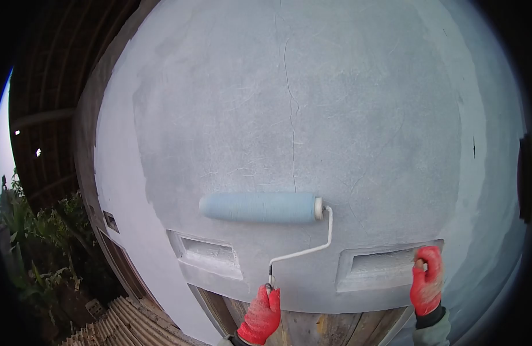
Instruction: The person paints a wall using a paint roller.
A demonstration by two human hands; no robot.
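A wide pale blue paint roller (260, 207) lies level against the grey wall (220, 127), below a thin vertical crack. Its white bent wire frame (300, 252) runs down to a handle held in my left hand (260, 316), which wears a red glove and is closed round it. My right hand (427, 281), also in a red glove, is raised in front of the right-hand wall recess (381, 268). Its fingers are curled with a bare fingertip showing, and whether they hold anything is too small to tell.
A second recess (211, 256) is at the left. Wooden boards (318, 328) stand below, between my hands. Corrugated roofing (122, 326) and green plants (47, 265) are at the lower left, under a dark roof overhang (47, 86). A dark object (525, 179) projects at the right edge.
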